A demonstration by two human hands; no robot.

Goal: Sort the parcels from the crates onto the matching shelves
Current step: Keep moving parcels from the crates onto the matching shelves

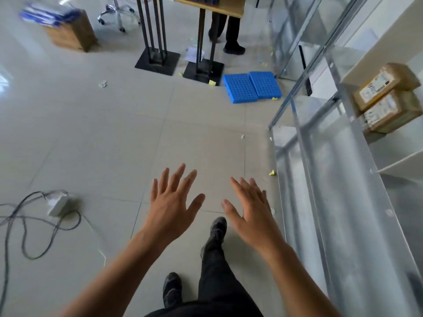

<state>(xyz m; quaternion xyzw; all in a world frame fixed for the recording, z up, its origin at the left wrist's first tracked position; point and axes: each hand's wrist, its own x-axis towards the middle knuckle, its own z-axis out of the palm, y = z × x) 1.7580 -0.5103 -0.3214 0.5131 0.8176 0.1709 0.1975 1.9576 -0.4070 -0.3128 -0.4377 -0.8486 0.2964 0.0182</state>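
Above the tiled floor, the left hand and right hand hover with fingers spread, holding nothing. At two o'clock, two brown labelled parcels sit touching on a white shelf. Blue perforated panels lie at twelve o'clock.

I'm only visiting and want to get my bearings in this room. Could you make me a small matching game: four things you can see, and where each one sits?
Things:
1. brown parcels
2. blue plastic panels
3. white charger
4. cardboard box

Places:
A. on the floor, far left, at the back
B. on the shelf at the right
C. on the floor beside the black stand bases
D. on the floor at the left, among grey cables

Pairs: 1-B, 2-C, 3-D, 4-A
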